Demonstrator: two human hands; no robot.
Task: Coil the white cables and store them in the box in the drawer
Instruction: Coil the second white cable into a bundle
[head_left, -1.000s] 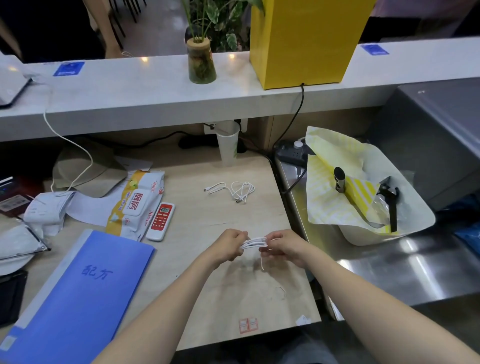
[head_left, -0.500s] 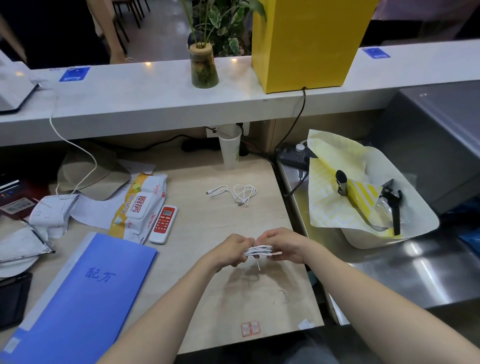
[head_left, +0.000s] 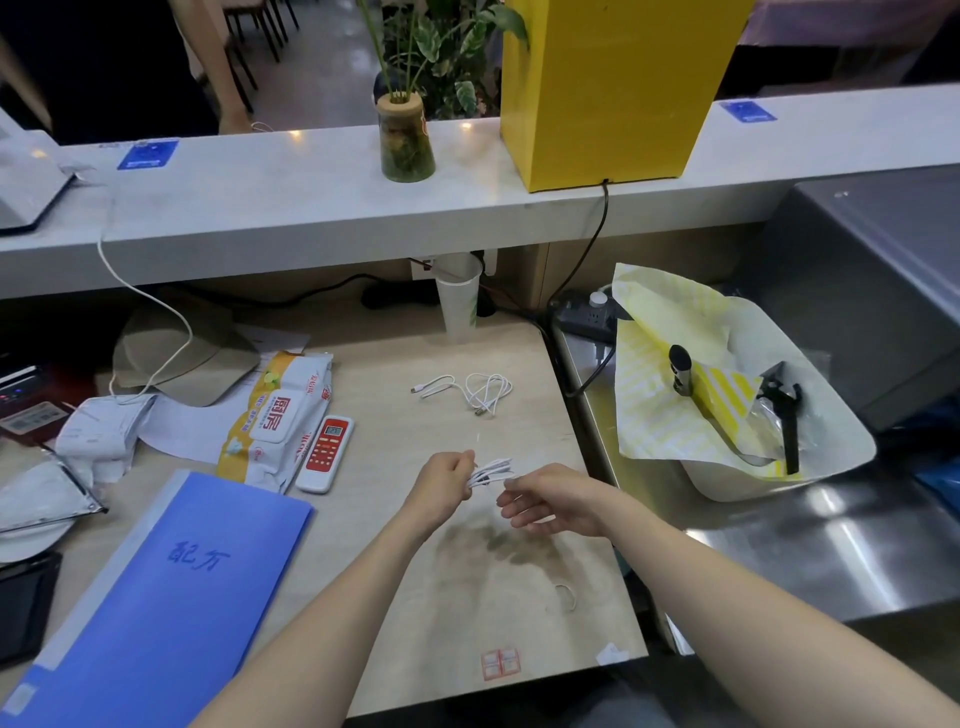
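While the left hand (head_left: 447, 483) keeps its grip on the coiled cable (head_left: 488, 472), the right hand (head_left: 550, 499) has let go, fingers relaxed.

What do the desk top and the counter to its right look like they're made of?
Desk: looks like pale wood-grain laminate or wood with a matte finish, showing faint streaks and no glare. Counter: likely brushed stainless steel, grey with bright smeared reflections.

Head camera, looking forward and down.
Close over the wooden desk (head_left: 395, 364), and the white counter (head_left: 311, 197) runs across beyond it.
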